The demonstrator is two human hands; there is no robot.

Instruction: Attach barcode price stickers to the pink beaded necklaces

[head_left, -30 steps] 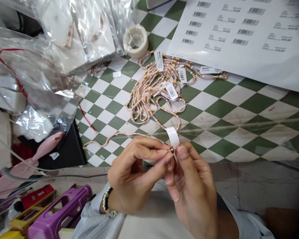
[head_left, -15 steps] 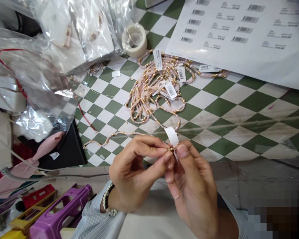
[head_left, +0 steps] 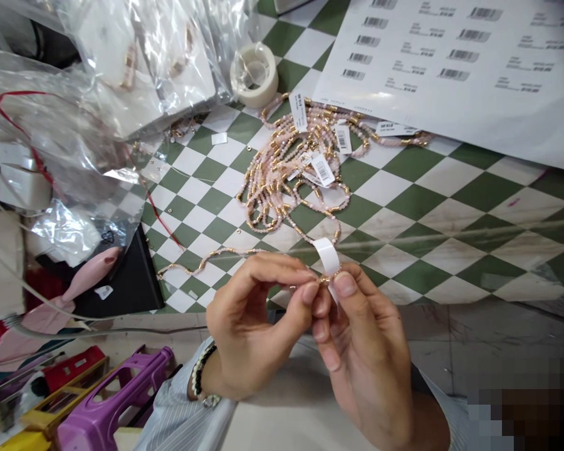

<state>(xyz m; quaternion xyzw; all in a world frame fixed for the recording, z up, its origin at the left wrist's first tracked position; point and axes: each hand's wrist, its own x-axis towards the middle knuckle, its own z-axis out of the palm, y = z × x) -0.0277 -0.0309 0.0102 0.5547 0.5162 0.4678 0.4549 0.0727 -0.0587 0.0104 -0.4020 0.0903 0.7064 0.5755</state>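
Observation:
Both hands meet at the table's near edge over one pink and gold beaded necklace (head_left: 211,254). Its strand runs left from behind my fingers across the table. My left hand (head_left: 258,326) pinches a small gold end of it between thumb and forefinger. My right hand (head_left: 369,351) is closed on the beaded part beside a white paper tag (head_left: 328,255), which stands up above the right thumb. Fingertips hide most of the gold piece. Just beyond my hands lies a heap of similar beaded necklaces (head_left: 282,169), several with barcode tags (head_left: 322,169).
A sheet of barcode labels (head_left: 451,106) covers the far right. A tape roll (head_left: 254,75) and clear plastic bags (head_left: 122,81) sit at the far left, with a red cord (head_left: 157,216). Loose beads dot the checkered table (head_left: 404,225). A purple stool (head_left: 117,401) stands below left.
My left fingertips have drawn slightly left and closed tighter on the gold end. The white tag has tilted a little to the right. The heap lies as before.

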